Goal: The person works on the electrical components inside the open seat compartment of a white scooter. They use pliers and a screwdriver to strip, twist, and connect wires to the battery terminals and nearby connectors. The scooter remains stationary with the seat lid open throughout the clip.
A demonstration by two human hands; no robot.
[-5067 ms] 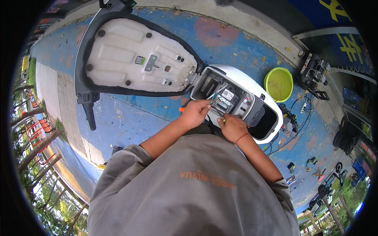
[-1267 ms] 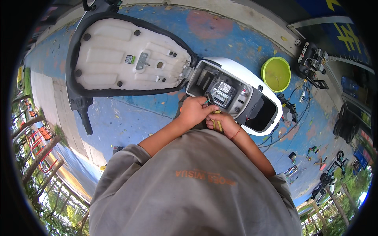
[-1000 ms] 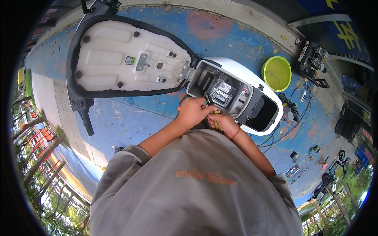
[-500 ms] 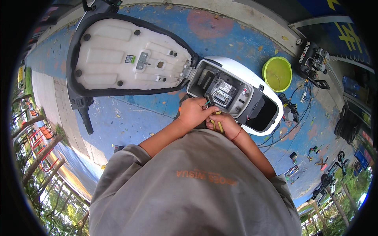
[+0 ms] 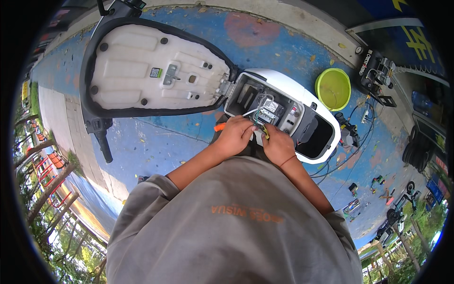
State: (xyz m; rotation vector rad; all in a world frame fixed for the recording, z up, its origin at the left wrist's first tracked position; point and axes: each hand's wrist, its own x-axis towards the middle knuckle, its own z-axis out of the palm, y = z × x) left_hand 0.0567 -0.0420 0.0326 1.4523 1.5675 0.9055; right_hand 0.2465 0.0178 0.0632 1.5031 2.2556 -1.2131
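Note:
My left hand (image 5: 235, 136) pinches white and green wires (image 5: 251, 111) at the near edge of the white scooter's open compartment (image 5: 255, 94). My right hand (image 5: 279, 144) is closed on a yellow-handled tool (image 5: 265, 130), apparently pliers, whose jaws are partly hidden among the wires beside my left fingers. An orange item (image 5: 219, 127) shows just left of my left hand. Inside the compartment is a silver electronic unit (image 5: 268, 108). The raised seat (image 5: 132, 66) lies back to the left, its pale underside up.
A green-yellow basin (image 5: 332, 90) stands beyond the scooter, beside a black compressor (image 5: 376, 75). Cables, a black machine (image 5: 346, 132) and scattered tools (image 5: 378, 181) lie on the blue pavement to the right, near tires (image 5: 416, 146) and a small scooter (image 5: 397, 213).
My right hand has risen and shifted right with the yellow tool, turning knuckles-up. A looped white wire now shows above my left fingers, and more of the orange item is visible.

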